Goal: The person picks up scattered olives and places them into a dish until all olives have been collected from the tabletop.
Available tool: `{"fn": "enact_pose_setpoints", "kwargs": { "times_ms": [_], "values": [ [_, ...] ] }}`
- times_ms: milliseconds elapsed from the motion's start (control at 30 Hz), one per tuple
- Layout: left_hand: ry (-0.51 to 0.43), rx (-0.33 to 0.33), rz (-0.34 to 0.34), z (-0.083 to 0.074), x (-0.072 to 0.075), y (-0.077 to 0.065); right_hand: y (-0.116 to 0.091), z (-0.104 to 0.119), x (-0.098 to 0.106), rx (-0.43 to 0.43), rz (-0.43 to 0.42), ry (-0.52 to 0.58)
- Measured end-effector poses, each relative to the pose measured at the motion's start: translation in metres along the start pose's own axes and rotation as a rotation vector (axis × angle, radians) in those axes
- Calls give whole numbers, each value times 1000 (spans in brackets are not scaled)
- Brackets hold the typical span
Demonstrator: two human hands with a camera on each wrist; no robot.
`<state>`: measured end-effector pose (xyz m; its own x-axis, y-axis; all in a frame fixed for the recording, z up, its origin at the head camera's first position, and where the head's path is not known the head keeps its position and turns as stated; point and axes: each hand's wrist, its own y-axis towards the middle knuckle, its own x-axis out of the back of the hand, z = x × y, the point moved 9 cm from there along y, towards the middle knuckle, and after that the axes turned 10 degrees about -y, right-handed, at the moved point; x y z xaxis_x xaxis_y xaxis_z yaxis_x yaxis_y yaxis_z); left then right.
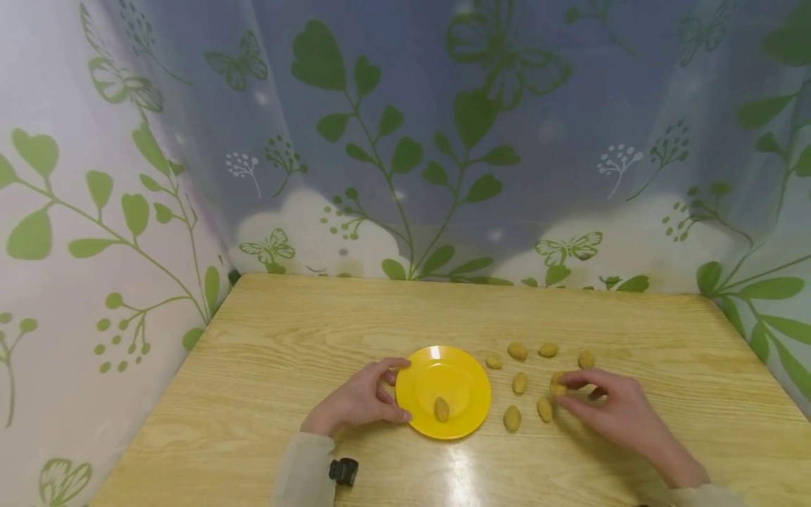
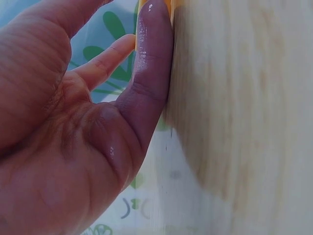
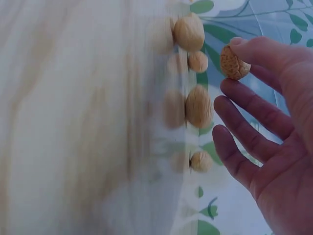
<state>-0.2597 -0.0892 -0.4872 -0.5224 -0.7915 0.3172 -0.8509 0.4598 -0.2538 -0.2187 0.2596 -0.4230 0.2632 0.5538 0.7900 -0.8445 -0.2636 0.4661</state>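
A round yellow plate [image 1: 472,394] lies on the wooden table, with one walnut [image 1: 441,409] in it toward the near side. My left hand [image 1: 361,398] holds the plate's left rim, thumb on the near side and fingers on the far side. To the right of the plate, my right hand [image 1: 617,408] pinches a walnut [image 3: 234,63] between thumb and fingertips. In the right wrist view this wrinkled tan nut hangs off the tabletop, the other fingers spread below it. Several more walnuts [image 1: 519,383] are scattered between the plate and the right hand.
The light wood-grain table [image 1: 304,317] reaches back to a curtain [image 1: 405,155] printed with green leaves and butterflies. One walnut [image 1: 586,359] lies just beyond the right hand's fingers. A small black device [image 1: 344,472] sits at the left wrist.
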Motion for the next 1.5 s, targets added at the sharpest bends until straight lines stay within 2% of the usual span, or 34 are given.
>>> {"fn": "enact_pose_setpoints", "kwargs": {
  "times_ms": [300, 567, 800, 1200, 1500],
  "values": [
    [-14, 9, 0, 0, -1, 0, 12, 19, -11, 44, 0, 37],
    [-22, 18, -4, -1, -1, 0, 26, 30, -27, 47, 50, 90],
    [-20, 12, 2, -3, -2, -1, 38, 45, -38, 91, 81, 118],
    [-11, 19, -6, -3, -1, 0, 53, 57, -56, 68, 152, 170],
    [-19, 19, -2, -1, -1, 1, 61, 67, -77, 24, 250, 197]
  ]
}}
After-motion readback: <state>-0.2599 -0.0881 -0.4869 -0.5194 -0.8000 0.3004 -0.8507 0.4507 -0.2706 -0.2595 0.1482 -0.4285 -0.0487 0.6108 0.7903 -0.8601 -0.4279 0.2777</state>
